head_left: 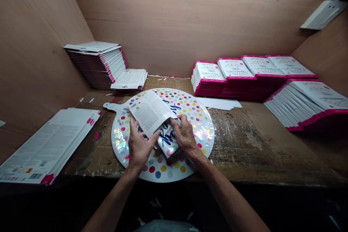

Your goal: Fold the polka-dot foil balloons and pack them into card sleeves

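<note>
Left hand (140, 145), fingers closed on printed paper sleeve (150, 112); right hand (185, 135) gripping folded foil packet (168, 140), packet's end tucked under sleeve, both held above polka-dot round board (203, 123).

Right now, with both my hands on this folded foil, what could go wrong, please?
The white printed sheet only partly covers the folded foil balloon, so it could crease or slip between the left hand and right hand. The round dotted foil balloon beneath lies on a worn, rough table and might get scratched. The leaning stack of pink-edged cards could perhaps slide.
</note>
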`<state>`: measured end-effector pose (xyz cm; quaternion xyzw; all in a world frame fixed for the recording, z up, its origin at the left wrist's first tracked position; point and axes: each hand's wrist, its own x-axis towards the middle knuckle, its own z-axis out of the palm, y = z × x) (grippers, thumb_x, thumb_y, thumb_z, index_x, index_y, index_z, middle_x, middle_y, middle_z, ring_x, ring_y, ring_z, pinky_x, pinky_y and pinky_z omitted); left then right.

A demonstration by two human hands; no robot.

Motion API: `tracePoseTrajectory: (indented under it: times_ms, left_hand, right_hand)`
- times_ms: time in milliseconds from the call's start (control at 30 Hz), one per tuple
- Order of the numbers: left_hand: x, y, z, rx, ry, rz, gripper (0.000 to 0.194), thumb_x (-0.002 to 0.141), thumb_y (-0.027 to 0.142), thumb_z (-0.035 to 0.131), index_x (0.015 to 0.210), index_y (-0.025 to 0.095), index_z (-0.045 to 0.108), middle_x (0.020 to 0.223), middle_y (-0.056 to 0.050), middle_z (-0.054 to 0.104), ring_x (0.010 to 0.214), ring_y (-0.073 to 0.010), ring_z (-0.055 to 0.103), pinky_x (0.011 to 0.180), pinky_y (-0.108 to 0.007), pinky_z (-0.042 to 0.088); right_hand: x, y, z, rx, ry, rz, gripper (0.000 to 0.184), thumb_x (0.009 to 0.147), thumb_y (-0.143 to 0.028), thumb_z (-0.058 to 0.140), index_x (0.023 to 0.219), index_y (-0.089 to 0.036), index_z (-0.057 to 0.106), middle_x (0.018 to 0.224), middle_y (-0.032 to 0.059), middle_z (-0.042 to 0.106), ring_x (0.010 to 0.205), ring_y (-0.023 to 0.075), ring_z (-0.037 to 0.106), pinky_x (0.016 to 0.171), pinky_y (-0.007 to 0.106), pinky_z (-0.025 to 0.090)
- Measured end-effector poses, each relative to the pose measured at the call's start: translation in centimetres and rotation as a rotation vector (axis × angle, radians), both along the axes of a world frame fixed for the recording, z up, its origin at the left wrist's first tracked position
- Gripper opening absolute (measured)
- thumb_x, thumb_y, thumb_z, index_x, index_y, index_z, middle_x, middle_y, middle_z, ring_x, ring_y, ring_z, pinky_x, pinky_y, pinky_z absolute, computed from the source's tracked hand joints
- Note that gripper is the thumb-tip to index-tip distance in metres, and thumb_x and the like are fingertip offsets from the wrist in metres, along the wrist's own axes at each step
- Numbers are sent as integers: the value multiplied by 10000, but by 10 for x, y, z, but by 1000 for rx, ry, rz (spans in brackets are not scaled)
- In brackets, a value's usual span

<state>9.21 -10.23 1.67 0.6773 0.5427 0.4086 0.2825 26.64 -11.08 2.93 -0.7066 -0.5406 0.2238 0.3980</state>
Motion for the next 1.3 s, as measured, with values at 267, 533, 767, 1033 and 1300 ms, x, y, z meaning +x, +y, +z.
tracePoseTrajectory:
  times_ms: [267,533,767,1033,1300]
  left_hand:
    - [10,-3,16,-45,-363,165,1029,725,299,744,1521,286,94,1502,-196,376,977,-238,709,785,-350,608]
    - [3,-37,22,-217,-513,-208,933,847,800,54,1471,156,311,1310,-176,592,1204,-297,594,934,-431,551]
    - [2,-10,17,-783,-808,-112,635,928,627,289,1148,121,603,934,-132,734,901,-272,709,779,-415,588]
    - [-27,16,27,-1228,-663,-400,476,944,387,357,773,78,676,766,-157,734,590,-173,693,467,-216,498]
    - [-58,-18,26,-1250,-470,-732,809,724,871,417,629,99,637,582,-134,686,316,-98,503,283,-173,278]
  right_hand:
    - [-14,-71,-13,477,-491,287,812,873,-464,643,1516,-120,287,1557,228,303,1448,359,279,1127,569,336]
    - [-11,-81,-7,665,-573,598,446,1006,-189,409,1447,-144,459,1433,136,524,1419,242,365,1143,450,391]
    - [7,-73,-14,573,-494,660,519,994,-162,398,1511,-169,353,1415,132,546,1356,205,465,1110,404,447]
    - [41,-73,-22,374,-700,643,519,902,-174,497,1420,-156,505,1470,140,483,1394,301,402,1134,510,378]
    - [87,-74,17,47,-473,734,568,893,-229,462,1459,-190,442,1536,111,397,1425,253,353,1153,443,342]
